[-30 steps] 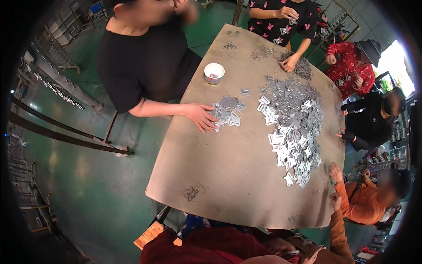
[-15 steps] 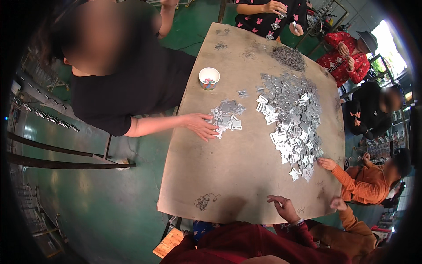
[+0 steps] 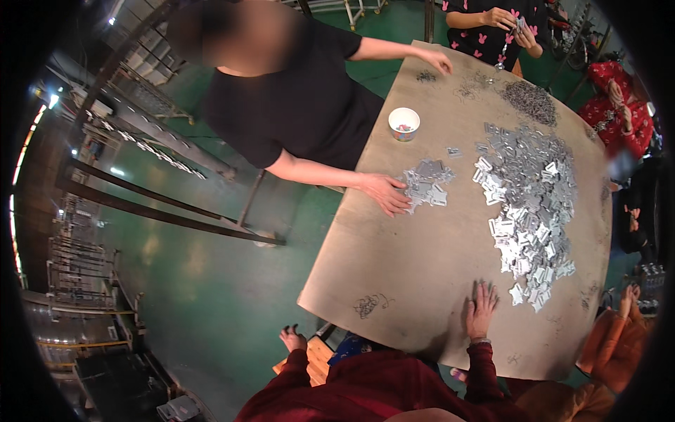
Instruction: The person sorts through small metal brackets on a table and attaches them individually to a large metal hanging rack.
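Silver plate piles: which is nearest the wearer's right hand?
The large pile on the right, its lower end near the right hand; the small pile, by a co-worker's hand, is farther.

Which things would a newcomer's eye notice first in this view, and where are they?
Probably the large heap of silvery flat pieces, on the right part of the table. To its left, a co-worker's hand touches a smaller pile, with a white tub farther back. Nearer the wearer, their open right hand is spread over the table.
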`<state>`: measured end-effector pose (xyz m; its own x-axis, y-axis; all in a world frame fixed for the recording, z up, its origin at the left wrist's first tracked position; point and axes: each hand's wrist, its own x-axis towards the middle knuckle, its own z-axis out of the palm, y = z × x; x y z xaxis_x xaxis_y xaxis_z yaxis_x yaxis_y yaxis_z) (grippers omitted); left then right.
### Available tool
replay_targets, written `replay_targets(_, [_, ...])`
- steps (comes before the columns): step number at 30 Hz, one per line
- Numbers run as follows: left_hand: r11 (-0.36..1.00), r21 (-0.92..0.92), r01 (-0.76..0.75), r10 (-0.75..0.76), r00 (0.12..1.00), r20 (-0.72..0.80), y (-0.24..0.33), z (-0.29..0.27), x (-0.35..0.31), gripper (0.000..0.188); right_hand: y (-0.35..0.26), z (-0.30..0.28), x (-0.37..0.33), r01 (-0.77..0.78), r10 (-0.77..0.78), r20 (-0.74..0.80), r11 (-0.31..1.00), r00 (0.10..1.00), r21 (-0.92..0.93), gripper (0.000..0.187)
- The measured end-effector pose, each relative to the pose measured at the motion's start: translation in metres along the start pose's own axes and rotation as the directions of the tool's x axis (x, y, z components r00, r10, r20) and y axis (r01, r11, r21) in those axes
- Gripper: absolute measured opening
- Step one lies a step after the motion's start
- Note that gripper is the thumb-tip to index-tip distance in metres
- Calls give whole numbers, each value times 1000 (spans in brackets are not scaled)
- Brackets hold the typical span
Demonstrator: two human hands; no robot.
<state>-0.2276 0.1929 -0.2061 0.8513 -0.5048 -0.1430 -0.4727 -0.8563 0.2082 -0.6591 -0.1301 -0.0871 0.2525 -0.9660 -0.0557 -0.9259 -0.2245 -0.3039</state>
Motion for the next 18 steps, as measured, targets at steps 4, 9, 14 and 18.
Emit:
replay_targets(4, [946, -102, -309, 272, 923, -272, 89, -102, 70, 44, 5, 22, 5, -90, 85, -68, 993, 994, -73, 47])
replay_targets(9, [770, -182, -611, 530, 772, -351, 226, -97, 147, 35, -2, 22, 10, -87, 81, -114, 995, 990, -50, 45])
replay_targets(14, [910, -245, -334, 240, 907, -345, 359, -31, 166, 41, -8, 22, 13, -72, 59, -109, 990, 992, -118, 45])
replay_targets(18, [989, -1, -151, 138, 906, -400, 381, 4, 149, 50, -9, 19, 16, -117, 113, -43, 987, 993, -108, 46])
